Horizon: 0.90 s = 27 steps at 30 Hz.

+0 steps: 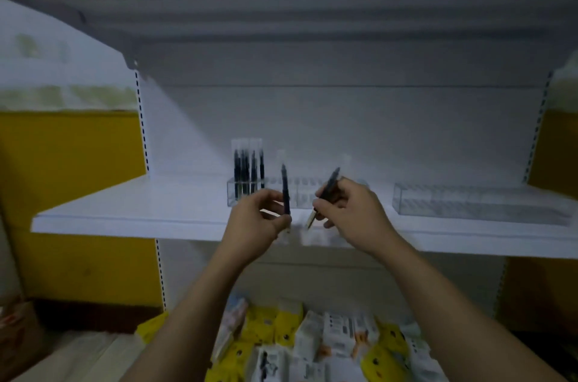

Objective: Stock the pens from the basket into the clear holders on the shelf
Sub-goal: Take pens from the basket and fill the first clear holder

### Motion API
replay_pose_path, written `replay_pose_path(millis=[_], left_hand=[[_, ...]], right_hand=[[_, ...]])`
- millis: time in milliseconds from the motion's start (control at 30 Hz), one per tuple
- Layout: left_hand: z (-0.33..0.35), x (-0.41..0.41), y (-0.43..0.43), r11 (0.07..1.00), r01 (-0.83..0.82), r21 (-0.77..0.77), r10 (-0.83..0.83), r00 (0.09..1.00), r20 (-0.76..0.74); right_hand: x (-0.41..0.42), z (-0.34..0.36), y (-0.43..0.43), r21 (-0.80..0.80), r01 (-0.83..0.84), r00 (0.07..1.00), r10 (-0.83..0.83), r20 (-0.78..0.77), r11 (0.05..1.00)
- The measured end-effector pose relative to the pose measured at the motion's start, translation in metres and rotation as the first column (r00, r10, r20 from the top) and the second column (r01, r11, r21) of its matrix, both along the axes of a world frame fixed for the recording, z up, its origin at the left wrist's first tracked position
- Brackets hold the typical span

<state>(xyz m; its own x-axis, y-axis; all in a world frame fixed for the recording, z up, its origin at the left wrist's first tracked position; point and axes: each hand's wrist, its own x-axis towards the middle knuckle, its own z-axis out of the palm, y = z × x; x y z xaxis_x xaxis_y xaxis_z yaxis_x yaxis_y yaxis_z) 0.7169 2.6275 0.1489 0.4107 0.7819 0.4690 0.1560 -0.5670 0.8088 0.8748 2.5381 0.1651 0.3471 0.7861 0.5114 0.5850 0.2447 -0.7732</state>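
In a dim room, a white metal shelf [125,212] juts from a pale back panel, with a yellow wall [78,178] on either side. The left hand [259,222] pinches an upright dark pen [285,190]. The right hand [347,209] grips a tilted dark pen with a pale tip [328,190]. Both are in front of a clear plastic holder [231,197] on the shelf, whose left end carries standing dark pens [247,168]. A second clear plastic holder [469,203] sits well apart to the right. Yellow and white packets [312,341] lie heaped below.
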Motion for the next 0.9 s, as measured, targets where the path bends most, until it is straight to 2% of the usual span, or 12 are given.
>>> replay_pose_path(millis=[133, 433, 733, 900], left_hand=[[0.023, -0.003, 0.031, 0.991, -0.101, 0.088, 0.099, 0.995, 0.023], [0.042, 0.010, 0.093, 0.952, -0.286, 0.111, 0.267, 0.951, 0.156], [0.029, 0.025, 0.118, 0.896, -0.383, 0.223, 0.364, 0.923, 0.124], [0.021, 0.034, 0.119, 0.877, -0.399, 0.265, 0.407, 0.913, 0.028]], right_hand=[[0.002, 0.031, 0.035, 0.038, -0.027, 1.000, 0.027, 0.001, 0.999], [0.016, 0.058, 0.124, 0.071, -0.018, 0.999, 0.016, 0.027, 0.997], [0.026, 0.051, 0.184, 0.052, 0.012, 0.999, -0.014, 0.039, 0.999], [0.034, 0.046, 0.199, 0.046, 0.088, 0.993, -0.091, 0.068, 0.995]])
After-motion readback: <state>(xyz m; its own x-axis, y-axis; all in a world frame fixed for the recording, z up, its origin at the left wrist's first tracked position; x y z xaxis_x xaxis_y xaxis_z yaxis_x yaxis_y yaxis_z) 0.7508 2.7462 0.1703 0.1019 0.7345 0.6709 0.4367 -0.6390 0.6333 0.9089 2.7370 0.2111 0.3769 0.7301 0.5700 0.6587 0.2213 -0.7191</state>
